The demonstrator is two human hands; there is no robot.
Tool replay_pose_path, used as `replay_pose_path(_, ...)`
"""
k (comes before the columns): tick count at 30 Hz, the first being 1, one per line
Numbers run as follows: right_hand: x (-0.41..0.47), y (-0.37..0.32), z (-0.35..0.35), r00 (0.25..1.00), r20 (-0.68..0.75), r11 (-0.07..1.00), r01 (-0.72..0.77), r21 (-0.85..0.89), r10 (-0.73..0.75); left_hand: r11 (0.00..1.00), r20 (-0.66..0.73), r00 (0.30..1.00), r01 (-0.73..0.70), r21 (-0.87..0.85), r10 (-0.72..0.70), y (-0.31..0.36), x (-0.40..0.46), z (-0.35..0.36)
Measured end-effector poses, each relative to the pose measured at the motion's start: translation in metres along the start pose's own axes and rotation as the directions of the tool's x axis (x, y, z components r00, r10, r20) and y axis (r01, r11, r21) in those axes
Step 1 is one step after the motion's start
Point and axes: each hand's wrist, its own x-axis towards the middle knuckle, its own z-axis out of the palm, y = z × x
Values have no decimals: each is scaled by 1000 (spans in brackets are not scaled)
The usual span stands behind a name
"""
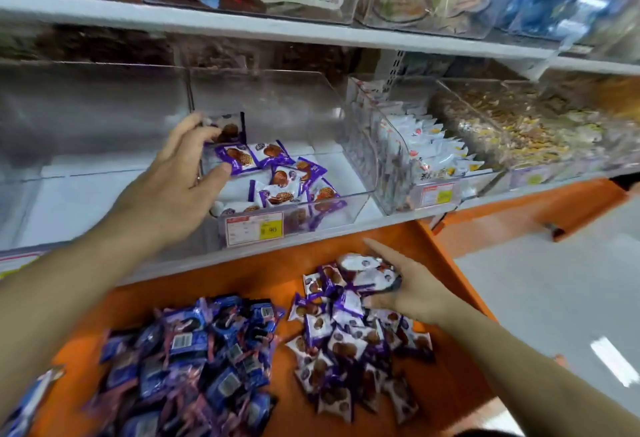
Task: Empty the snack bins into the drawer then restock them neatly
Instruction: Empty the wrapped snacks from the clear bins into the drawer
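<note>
White shop shelving [242,26] crosses the upper part of the frame, lined with clear plastic bins, and below it an orange drawer [242,281] stands pulled open across the lower half.

My left hand [180,187] reaches into the clear bin [346,194] at the centre of the frame. Its fingertips pinch one purple waffle-cookie packet [230,128], held upright against the bin's back left corner, and my thumb lies beside the flat packets [277,173] scattered on the bin floor. A price label [254,229] sits on the bin's front wall.

My right hand [408,284], at centre right, is down in the drawer, fingers curled round a small bunch of the same purple-and-white packets [367,268], with the index finger sticking out straight toward the shelf edge. Under it lies a loose heap of matching packets [349,343]. At lower left of the drawer is a separate, bigger pile of dark blue packets [194,360].

Right of my bin, a second bin holds white packets [429,146] standing in rows, and further right one is full of yellowish snacks [512,125].
</note>
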Motion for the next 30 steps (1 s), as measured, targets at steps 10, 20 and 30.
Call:
replay_pose_path(10,-11,-107,-26,937,-55,938,342,-56,-345,999,-38,999,-37,-6,37,2,-3,2)
replay_pose_path(20,136,-191,-39,960,66,889,277,-363,-272,999,-16,999,-28,-25,28,2,-4,-1)
replay_pose_path(30,164,-188,-19,963,156,950,247,-190,-219,998,-59,996,-62,-21,60,-5,0,2)
